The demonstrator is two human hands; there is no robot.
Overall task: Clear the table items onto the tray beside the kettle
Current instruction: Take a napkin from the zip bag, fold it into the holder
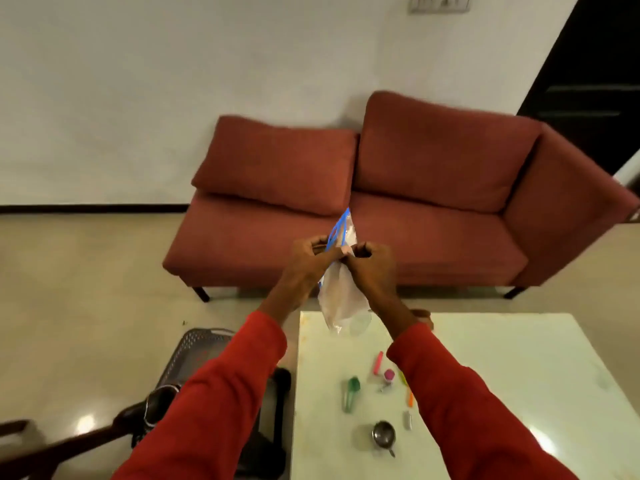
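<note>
Looking at the white table (502, 375) as the anchor, since nearly everything sits on it or hangs off its edges. Behind it is a red sofa (381, 202), and off the table's left edge sits a dark perforated basket (197, 344) on the floor. No tray or kettle anywhere in the shot, so as far as I can tell nothing has been cleared onto it yet and basically the whole job is left.

Above the table's far edge, both hands are up in the air working a clear plastic bag (341, 299) with a blue zip strip along the top. The left hand (308, 261) and right hand (372, 263) each pinch the bag's top between curled fingers, close together and about touching. The bag hangs limp and crinkly, see-through, its bottom end dangling just over the table's far edge. It's blurry, so I can't say what's inside, if anything.

Still lying on the table, near its middle: a green scoop (351, 393), a small metal cup (383, 434) with a handle closer to the near edge, a pink stick (378, 363), an orange stick (410, 398), and a little pink-capped thing (389, 375).
</note>
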